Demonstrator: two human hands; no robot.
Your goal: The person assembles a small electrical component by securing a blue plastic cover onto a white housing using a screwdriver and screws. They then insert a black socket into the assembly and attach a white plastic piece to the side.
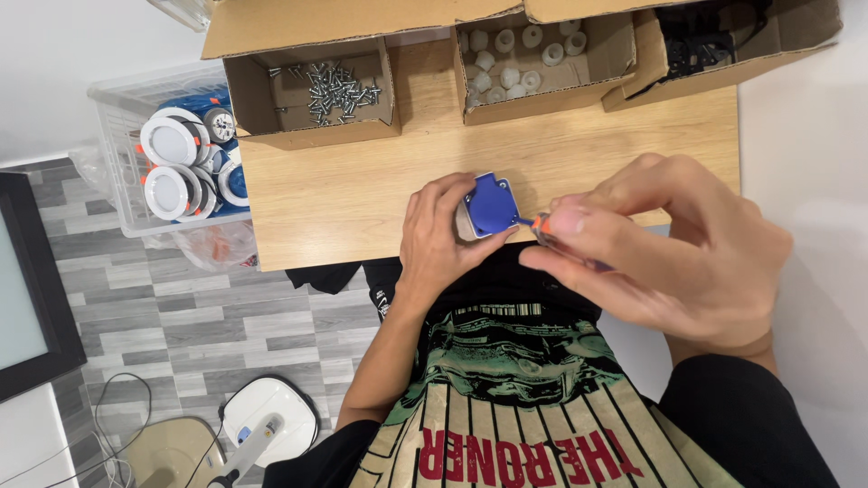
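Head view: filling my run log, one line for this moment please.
left hand: holds blue part | right hand: screwdriver tip on it | behind: screw box

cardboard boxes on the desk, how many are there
3, in a row along the far edge of the wooden desk: the screw box on the left, the box of white plastic pieces in the middle, the box of black parts on the right, cut off by the frame.

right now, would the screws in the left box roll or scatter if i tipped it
Probably scatter: the screws lie loose in a jumbled pile in the open-topped box. They look small and metal, so likely light singly but prone to slide. Heads should make them roll in arcs, not straight.
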